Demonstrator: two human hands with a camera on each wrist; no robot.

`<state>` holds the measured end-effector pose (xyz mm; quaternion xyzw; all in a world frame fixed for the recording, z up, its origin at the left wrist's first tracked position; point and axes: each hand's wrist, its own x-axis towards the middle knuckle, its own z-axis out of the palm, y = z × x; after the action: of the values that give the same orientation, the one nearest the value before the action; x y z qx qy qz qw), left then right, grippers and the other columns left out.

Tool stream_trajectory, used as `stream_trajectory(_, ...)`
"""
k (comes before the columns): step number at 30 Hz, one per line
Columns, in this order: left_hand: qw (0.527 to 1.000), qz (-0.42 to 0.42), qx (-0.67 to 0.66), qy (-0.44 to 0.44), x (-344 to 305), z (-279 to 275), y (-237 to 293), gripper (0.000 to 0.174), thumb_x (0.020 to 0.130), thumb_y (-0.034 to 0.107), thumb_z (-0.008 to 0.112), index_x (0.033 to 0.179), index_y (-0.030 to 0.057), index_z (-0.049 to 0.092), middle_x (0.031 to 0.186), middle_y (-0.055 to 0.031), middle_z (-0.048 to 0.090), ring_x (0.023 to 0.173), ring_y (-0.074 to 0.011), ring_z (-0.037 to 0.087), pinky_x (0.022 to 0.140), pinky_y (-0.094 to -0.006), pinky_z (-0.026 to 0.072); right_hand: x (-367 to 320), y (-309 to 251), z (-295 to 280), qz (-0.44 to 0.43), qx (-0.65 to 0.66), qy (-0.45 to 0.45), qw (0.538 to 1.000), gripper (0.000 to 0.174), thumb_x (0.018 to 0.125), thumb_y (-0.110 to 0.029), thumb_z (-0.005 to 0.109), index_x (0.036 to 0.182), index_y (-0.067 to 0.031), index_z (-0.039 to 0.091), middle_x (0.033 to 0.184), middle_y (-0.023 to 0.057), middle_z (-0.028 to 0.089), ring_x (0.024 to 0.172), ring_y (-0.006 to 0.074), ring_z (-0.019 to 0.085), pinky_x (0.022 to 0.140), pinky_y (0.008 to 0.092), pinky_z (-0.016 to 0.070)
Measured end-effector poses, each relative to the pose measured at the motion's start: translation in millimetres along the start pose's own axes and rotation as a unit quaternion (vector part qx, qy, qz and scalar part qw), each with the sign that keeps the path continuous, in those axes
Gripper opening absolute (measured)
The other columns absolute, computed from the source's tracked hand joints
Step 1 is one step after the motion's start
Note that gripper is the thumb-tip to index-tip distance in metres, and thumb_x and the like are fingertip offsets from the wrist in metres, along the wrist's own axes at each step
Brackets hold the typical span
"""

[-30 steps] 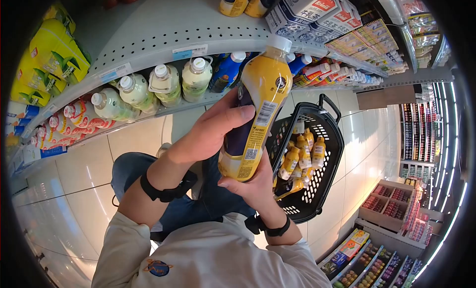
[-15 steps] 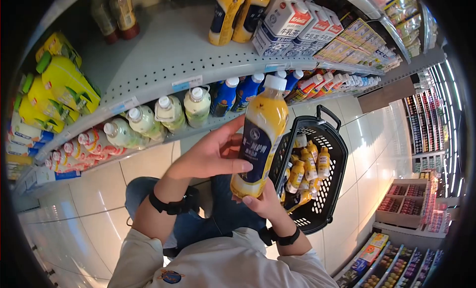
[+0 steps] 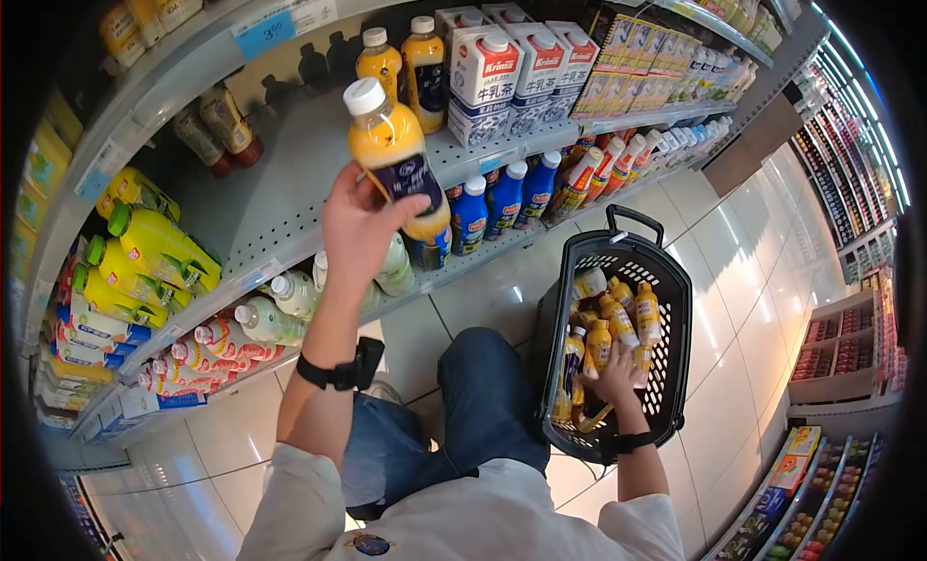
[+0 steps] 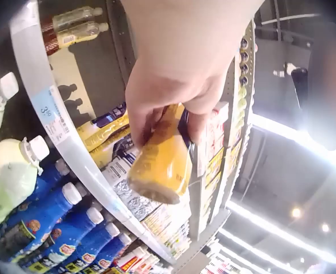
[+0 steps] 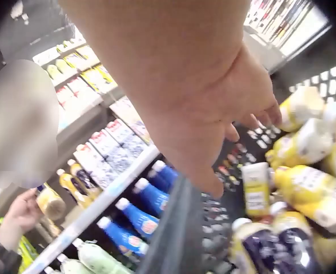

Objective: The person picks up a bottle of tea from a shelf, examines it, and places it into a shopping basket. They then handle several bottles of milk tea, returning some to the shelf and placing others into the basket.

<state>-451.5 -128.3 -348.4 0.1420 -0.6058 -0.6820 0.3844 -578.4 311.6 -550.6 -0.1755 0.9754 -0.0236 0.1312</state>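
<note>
My left hand (image 3: pixel 350 228) grips a yellow drink bottle (image 3: pixel 398 165) with a dark label and white cap, holding it tilted in front of the shelf. In the left wrist view, the thumb and fingers wrap round its sides and its base (image 4: pixel 156 191) faces the camera. Down in the black basket (image 3: pixel 548 344) is my right hand (image 3: pixel 618 378), fingers spread loosely with nothing in them. Small yellow bottles (image 3: pixel 621 320) lie heaped close to its fingertips. Bigger dark-labelled bottles (image 5: pixel 256 245) lie below the thumb in the right wrist view.
Two matching yellow bottles (image 3: pixel 425 78) stand on the shelf (image 3: pixel 280 175), beside milk tea cartons (image 3: pixel 488 88). Blue bottles (image 3: pixel 507 194) and pale green bottles (image 3: pixel 261 320) line the lower level. Yellow-green jugs (image 3: pixel 159 247) stand at left. The basket handle (image 3: pixel 632 213) sticks up at the far end.
My left hand has lifted the bottle up and left toward the shelf. My right hand has let go of its lower end and moved into the basket. The head view has shifted.
</note>
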Motion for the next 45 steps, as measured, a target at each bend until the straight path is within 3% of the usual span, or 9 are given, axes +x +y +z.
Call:
stream_trajectory(2, 0.999, 0.027, 0.019, 0.002, 28.0, 6.3, -9.0, 0.070, 0.070, -0.005, 0.080, 0.129, -0.0074, 0.044, 0.114, -0.0167, 0.066, 0.104, -0.0207, 0.065, 0.093, -0.0326, 0.0518, 9.2, 21.7, 47.4, -0.009, -0.106, -0.072, 0.992, 0.138, 0.062, -0.059, 0.082, 0.155, -0.0022, -0.002, 0.158, 0.0265, 0.015, 0.148, 0.0425, 0.012, 0.108, 0.0718, -0.0063)
stream_trajectory(10, 0.985, 0.075, 0.151, 0.040, 101.1, 20.7, -66.1, 0.075, 0.069, 0.009, 0.085, 0.131, -0.0095, 0.045, 0.116, -0.0161, 0.067, 0.104, -0.0184, 0.065, 0.091, -0.0294, 0.0508, 17.8, 41.2, 43.7, -0.025, -0.072, -0.105, 0.991, 0.127, 0.071, -0.047, 0.080, 0.156, -0.0170, -0.009, 0.155, 0.0064, 0.034, 0.141, 0.0272, 0.037, 0.106, 0.0753, 0.0007)
stream_trajectory(14, 0.969, 0.081, 0.223, 0.064, 114.9, 23.3, -82.4, 0.073, 0.069, 0.013, 0.085, 0.129, -0.0076, 0.048, 0.117, -0.0156, 0.068, 0.105, -0.0187, 0.066, 0.091, -0.0295, 0.0503, 14.5, 48.7, 47.1, -0.038, -0.033, -0.078, 0.996, 0.125, 0.069, -0.040, 0.082, 0.157, -0.0175, -0.004, 0.149, 0.0082, 0.043, 0.136, 0.0304, 0.043, 0.105, 0.0762, -0.0016)
stream_trajectory(28, 0.959, 0.056, 0.271, 0.057, 115.0, 32.4, -88.4, 0.066, 0.076, 0.017, 0.083, 0.128, -0.0052, 0.049, 0.116, -0.0152, 0.066, 0.103, -0.0185, 0.065, 0.091, -0.0298, 0.0500, 11.9, 45.7, 32.6, -0.037, 0.021, -0.097, 0.994, 0.114, 0.073, -0.034, 0.077, 0.157, -0.0218, 0.002, 0.152, 0.0076, 0.041, 0.136, 0.0306, 0.043, 0.107, 0.0738, -0.0044)
stream_trajectory(30, 0.936, 0.058, 0.343, 0.055, 123.8, 18.1, -113.7, 0.074, 0.072, 0.029, 0.085, 0.130, -0.0032, 0.051, 0.115, -0.0188, 0.066, 0.105, -0.0278, 0.065, 0.093, -0.0357, 0.0495, 13.1, 44.7, 29.0, -0.030, 0.029, -0.113, 0.993, 0.110, 0.074, -0.033, 0.076, 0.157, -0.0228, 0.005, 0.153, 0.0072, 0.040, 0.136, 0.0306, 0.043, 0.108, 0.0733, -0.0035)
stream_trajectory(33, 0.893, 0.123, 0.426, 0.071, 121.8, -2.4, -146.0, 0.076, 0.072, 0.031, 0.084, 0.130, -0.0039, 0.051, 0.121, -0.0217, 0.062, 0.111, -0.0311, 0.061, 0.096, -0.0375, 0.0480, 13.9, 52.6, 35.6, -0.050, 0.095, -0.063, 0.992, 0.089, 0.076, -0.027, 0.074, 0.153, -0.0225, 0.029, 0.157, 0.0116, 0.033, 0.143, 0.0294, 0.033, 0.108, 0.0731, -0.0013)
stream_trajectory(37, 0.943, 0.139, 0.303, 0.010, 47.7, 6.7, -104.3, 0.062, 0.082, 0.016, 0.077, 0.132, -0.0054, 0.048, 0.127, -0.0200, 0.058, 0.113, -0.0279, 0.059, 0.097, -0.0361, 0.0481, 16.4, 92.6, 40.5, -0.101, 0.266, 0.248, 0.926, 0.057, 0.074, -0.011, 0.067, 0.128, -0.0042, 0.053, 0.131, 0.0190, 0.055, 0.127, 0.0356, 0.048, 0.106, 0.0460, 0.0372)
stream_trajectory(39, 0.971, 0.026, 0.229, -0.067, -7.8, 30.6, -57.2, 0.057, 0.084, 0.011, 0.075, 0.132, -0.0045, 0.049, 0.126, -0.0175, 0.058, 0.112, -0.0244, 0.059, 0.096, -0.0338, 0.0486, 12.0, 109.6, 35.4, 0.052, 0.238, 0.317, 0.917, 0.057, 0.074, -0.016, 0.072, 0.126, -0.0010, 0.055, 0.124, 0.0210, 0.058, 0.119, 0.0358, 0.054, 0.098, 0.0385, 0.0453)
stream_trajectory(45, 0.938, -0.183, 0.098, -0.277, -98.7, 49.5, -69.1, 0.041, 0.087, 0.003, 0.069, 0.126, -0.0004, 0.056, 0.117, -0.0104, 0.061, 0.100, -0.0143, 0.062, 0.090, -0.0269, 0.0504, -9.4, 117.1, 25.1, 0.170, 0.348, 0.068, 0.919, 0.049, 0.082, -0.033, 0.074, 0.116, 0.0017, 0.064, 0.096, 0.0134, 0.071, 0.087, 0.0237, 0.069, 0.080, 0.0353, 0.0531)
